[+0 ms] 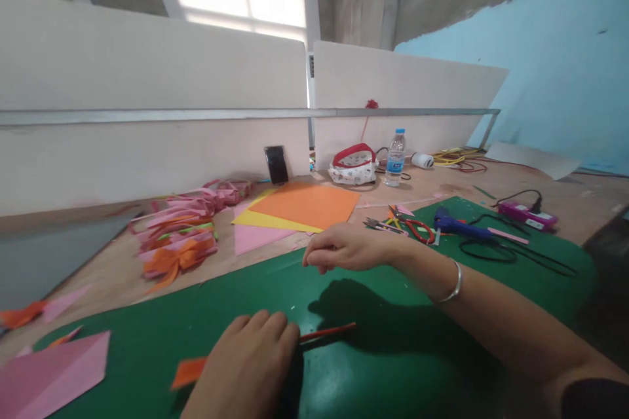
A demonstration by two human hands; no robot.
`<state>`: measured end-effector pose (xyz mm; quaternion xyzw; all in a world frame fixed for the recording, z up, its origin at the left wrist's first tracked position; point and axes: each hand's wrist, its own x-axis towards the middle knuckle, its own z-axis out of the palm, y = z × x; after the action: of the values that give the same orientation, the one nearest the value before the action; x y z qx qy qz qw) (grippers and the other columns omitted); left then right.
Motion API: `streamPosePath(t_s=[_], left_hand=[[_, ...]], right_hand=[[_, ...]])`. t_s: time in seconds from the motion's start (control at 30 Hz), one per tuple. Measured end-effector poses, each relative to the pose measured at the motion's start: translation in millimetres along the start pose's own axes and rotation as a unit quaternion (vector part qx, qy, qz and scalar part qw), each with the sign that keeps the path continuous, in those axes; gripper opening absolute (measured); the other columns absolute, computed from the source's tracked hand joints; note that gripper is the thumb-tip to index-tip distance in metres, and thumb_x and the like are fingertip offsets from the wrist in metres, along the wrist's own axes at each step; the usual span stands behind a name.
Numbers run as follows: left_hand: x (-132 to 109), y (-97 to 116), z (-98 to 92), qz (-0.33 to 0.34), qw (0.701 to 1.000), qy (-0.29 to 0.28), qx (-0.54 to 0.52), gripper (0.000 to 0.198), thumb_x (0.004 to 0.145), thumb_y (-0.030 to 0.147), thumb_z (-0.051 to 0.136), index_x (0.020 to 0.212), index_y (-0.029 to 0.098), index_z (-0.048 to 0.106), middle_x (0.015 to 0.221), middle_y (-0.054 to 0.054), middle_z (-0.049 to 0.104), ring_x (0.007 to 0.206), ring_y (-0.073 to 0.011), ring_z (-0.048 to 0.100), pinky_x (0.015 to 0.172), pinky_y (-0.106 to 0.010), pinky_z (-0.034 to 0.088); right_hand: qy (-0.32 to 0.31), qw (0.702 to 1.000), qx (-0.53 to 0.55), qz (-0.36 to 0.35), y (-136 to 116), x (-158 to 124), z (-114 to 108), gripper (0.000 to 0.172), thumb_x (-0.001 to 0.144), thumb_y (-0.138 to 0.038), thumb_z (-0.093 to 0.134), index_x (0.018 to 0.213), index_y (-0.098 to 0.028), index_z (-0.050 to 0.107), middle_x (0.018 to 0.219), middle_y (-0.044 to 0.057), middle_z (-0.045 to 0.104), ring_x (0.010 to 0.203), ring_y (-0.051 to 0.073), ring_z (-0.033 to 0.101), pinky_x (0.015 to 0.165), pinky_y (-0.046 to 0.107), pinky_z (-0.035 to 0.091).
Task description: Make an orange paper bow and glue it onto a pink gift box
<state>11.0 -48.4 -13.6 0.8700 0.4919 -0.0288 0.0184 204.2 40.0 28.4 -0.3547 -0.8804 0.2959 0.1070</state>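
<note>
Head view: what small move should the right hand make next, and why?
Probably lower the right hand to the red strip. The left hand pins one end on the green mat; the right hovers above, loosely curled, apparently holding nothing.

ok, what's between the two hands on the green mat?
Head view: only bare green mat under shadow between the left hand and the right hand. A thin red strip pokes out beside the left hand's fingers.
</note>
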Motion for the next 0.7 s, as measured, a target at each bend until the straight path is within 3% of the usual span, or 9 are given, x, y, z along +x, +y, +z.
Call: streamPosePath(t_s=[0.07,0.13,0.2,0.23,0.33,0.4,0.5,0.7], left_hand=[[9.0,-16.1,-5.1,-0.045,0.995,-0.006,-0.094,0.024,0.074,0.011,0.038,0.068,0.02,0.06,0.073,-0.005,0.063,0.064,-0.0183,0.053,0.062,-0.032,0.032],[18.4,-34.9,-8.6,-0.071,0.983,-0.003,-0.171,0.02,0.072,0.012,0.038,0.063,0.02,0.054,0.067,-0.002,0.059,0.061,-0.0162,0.049,0.058,-0.029,0.028],[24.9,-49.0,-10.8,-0.074,0.975,-0.002,-0.211,0.02,0.076,0.017,0.036,0.063,0.02,0.051,0.064,0.0,0.056,0.061,-0.0148,0.048,0.056,-0.026,0.029],[26.5,-53.0,-11.2,-0.072,0.972,-0.005,-0.225,0.021,0.079,0.021,0.034,0.064,0.02,0.05,0.064,0.001,0.055,0.062,-0.0141,0.048,0.056,-0.025,0.031],[25.2,-53.6,-10.2,-0.07,0.958,-0.015,-0.279,0.027,0.083,0.033,0.034,0.065,0.02,0.05,0.064,0.003,0.052,0.061,-0.0123,0.047,0.056,-0.022,0.035],[22.3,-49.7,-8.6,-0.072,0.935,-0.021,-0.347,0.029,0.082,0.038,0.038,0.068,0.019,0.054,0.065,0.003,0.052,0.061,-0.0122,0.046,0.055,-0.022,0.034],[21.1,-45.3,-5.5,-0.064,0.879,-0.051,-0.47,0.027,0.078,0.041,0.048,0.076,0.018,0.062,0.064,0.004,0.054,0.06,-0.012,0.046,0.054,-0.022,0.032],[20.7,-40.2,5.7,-0.105,0.828,-0.071,-0.547,0.036,0.075,0.047,0.056,0.056,0.017,0.056,0.051,0.003,0.054,0.048,-0.0083,0.037,0.048,-0.021,0.022]], right_hand=[[0.002,0.999,0.034,-0.035,4.9,2.2,4.1,0.027,0.089,-0.027,0.054,0.108,-0.011,0.063,0.097,0.008,0.067,0.088,0.015,0.061,0.073,0.022,0.046],[0.012,0.993,0.105,-0.058,11.6,1.8,13.6,0.044,0.077,-0.027,0.069,0.118,-0.014,0.058,0.11,0.008,0.064,0.097,0.016,0.06,0.079,0.023,0.046],[0.045,0.977,0.204,-0.051,18.0,1.7,24.8,0.062,0.062,-0.023,0.08,0.12,-0.016,0.057,0.108,0.007,0.063,0.091,0.016,0.06,0.075,0.024,0.047],[0.066,0.963,0.259,-0.038,20.2,2.3,30.1,0.062,0.058,-0.021,0.081,0.116,-0.015,0.059,0.101,0.005,0.065,0.084,0.015,0.061,0.071,0.024,0.047],[0.113,0.922,0.369,-0.001,20.7,5.8,42.3,0.038,0.062,-0.018,0.075,0.098,-0.013,0.062,0.071,-0.001,0.064,0.063,0.011,0.059,0.06,0.022,0.045],[0.124,0.911,0.392,0.013,17.2,8.2,47.3,0.028,0.065,-0.016,0.07,0.091,-0.013,0.062,0.06,-0.003,0.062,0.057,0.01,0.059,0.057,0.021,0.044],[0.133,0.905,0.403,0.029,10.7,9.4,51.7,0.029,0.062,-0.016,0.07,0.089,-0.014,0.062,0.058,-0.004,0.062,0.053,0.009,0.058,0.054,0.021,0.044],[0.133,0.872,0.47,0.02,1.4,4.1,52.7,0.022,0.059,-0.022,0.078,0.073,-0.012,0.063,0.056,-0.002,0.064,0.048,0.008,0.058,0.048,0.018,0.04]])
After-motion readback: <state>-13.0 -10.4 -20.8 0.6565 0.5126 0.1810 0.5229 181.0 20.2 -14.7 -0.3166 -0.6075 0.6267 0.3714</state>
